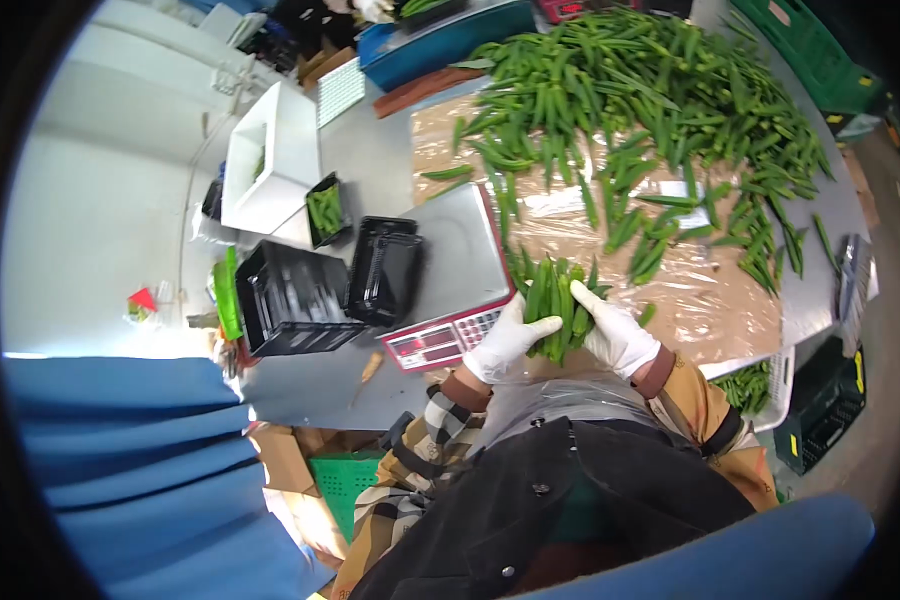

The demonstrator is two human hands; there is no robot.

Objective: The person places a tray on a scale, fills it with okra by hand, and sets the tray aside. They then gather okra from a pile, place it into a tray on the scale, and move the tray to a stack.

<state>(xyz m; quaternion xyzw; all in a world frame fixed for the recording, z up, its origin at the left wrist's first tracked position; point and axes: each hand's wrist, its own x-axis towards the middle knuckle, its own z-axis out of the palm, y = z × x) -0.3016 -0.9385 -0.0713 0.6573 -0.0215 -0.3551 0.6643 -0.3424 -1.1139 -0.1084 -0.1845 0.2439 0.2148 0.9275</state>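
A bundle of green okra pods [558, 305] is held upright between my two white-gloved hands, close to my body. My left hand [511, 338] closes on the bundle's left side, its thumb across the pods. My right hand [615, 335] presses the right side, thumb near the pod tops. Left of my left hand is a red-edged scale [460, 265] with a metal plate and keypad. Black trays [385, 270] rest at the plate's left edge. Beyond my hands, a large heap of okra [660, 85] covers the plastic-wrapped cardboard [710, 290].
A stack of black trays [295, 300] stands left, near a small tray of okra [326, 212] and a white box [275, 165]. A blue bin [450, 45] is at the back. Right of the table are a white basket [778, 390] and dark crate [820, 415].
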